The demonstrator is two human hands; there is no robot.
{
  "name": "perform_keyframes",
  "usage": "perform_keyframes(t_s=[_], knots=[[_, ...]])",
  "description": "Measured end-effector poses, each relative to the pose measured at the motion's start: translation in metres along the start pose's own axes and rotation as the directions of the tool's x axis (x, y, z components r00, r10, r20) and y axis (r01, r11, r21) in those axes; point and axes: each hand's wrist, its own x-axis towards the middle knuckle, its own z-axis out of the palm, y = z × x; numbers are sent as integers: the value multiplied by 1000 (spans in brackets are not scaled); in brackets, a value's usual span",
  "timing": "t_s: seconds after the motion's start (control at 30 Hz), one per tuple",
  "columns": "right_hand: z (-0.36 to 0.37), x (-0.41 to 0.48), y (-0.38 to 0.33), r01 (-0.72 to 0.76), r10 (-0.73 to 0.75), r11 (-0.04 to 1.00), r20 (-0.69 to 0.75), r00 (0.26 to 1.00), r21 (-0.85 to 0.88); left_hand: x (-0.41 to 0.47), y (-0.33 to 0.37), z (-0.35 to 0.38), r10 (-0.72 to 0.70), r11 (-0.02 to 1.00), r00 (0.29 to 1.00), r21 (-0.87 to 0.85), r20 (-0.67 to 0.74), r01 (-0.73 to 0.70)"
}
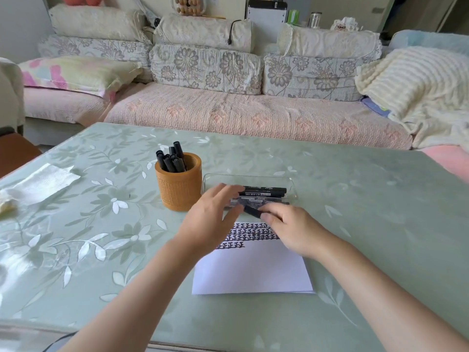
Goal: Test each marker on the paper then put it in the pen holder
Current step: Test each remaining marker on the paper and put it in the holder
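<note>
Your right hand [297,229] reaches in from 5 o'clock, wrist low over the paper's [253,270] top right corner, knuckles up and fingers curled. Its fingertips [266,215] pinch one end of a black marker [252,212], which lies nearly level and points toward 10 o'clock, above the gap between the paper and the clear tray [291,184].

Your left hand [210,219] comes in from 7 o'clock with the forearm angled across the table [101,224]. Its fingers are stretched out straight and loosely together, with the tips over the left end of the tray. The thumb is spread away from them toward the free end of the marker; the blur hides whether it touches.

The tray sits at 12 o'clock from the paper, with more black markers [264,190] lying side by side in it. The pen holder [179,191], a round orange-brown cup, stands at 10 o'clock from the paper, just beside the tray's left end, and several capped markers [172,160] lean in it. Rows of dark test marks run across the top of the paper. A crumpled tissue [43,182] lies at 9 o'clock near the table's left edge.
</note>
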Motion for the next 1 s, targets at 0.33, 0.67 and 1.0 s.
perform_keyframes(t_s=[0.33, 0.67, 1.0], knots=[[-3, -4, -2, 101, -84, 988, 142, 986, -117, -5, -5, 15, 210, 963, 969, 141, 132, -228], [1, -3, 11, 279, -281, 931, 25, 959, -235, -9, -5, 15, 100, 984, 961, 117, 258, -134], [5, -1, 5, 196, -183, 967, 98, 978, -160, -6, -13, 4, 225, 963, 950, 96, 215, -250]])
